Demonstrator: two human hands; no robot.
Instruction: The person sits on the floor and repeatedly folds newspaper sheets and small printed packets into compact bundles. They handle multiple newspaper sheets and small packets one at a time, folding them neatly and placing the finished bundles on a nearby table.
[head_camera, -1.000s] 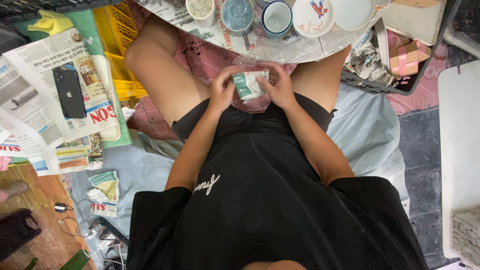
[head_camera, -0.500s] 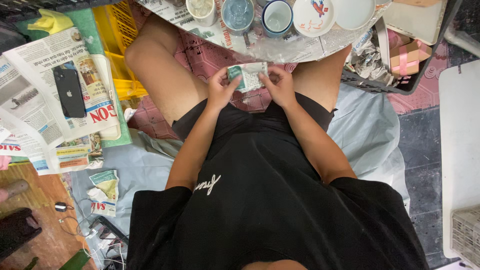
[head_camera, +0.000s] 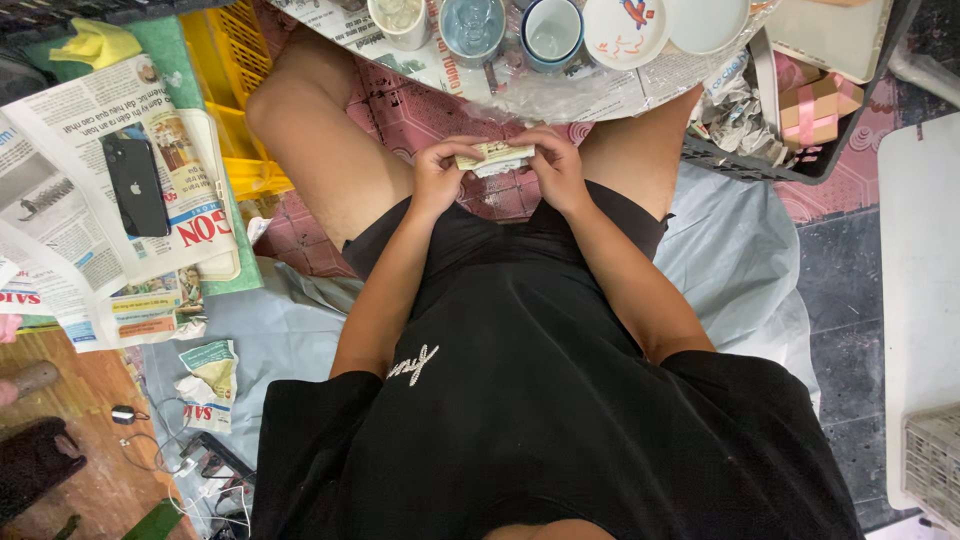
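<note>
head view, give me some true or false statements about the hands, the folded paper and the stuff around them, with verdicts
1. Both hands hold one small folded piece of paper between them. True: the left hand and the right hand each pinch an end.
2. The black phone lies on the person's lap. False: it lies on newspaper on the floor, off to the side.
3. Cups and bowls stand on a paper-covered surface beyond the hands. True.
4. The yellow crate sits between the person's knees. False: it stands outside one leg, next to the newspaper.
5. The right hand reaches into a blue cup. False: it is on the folded paper.
</note>
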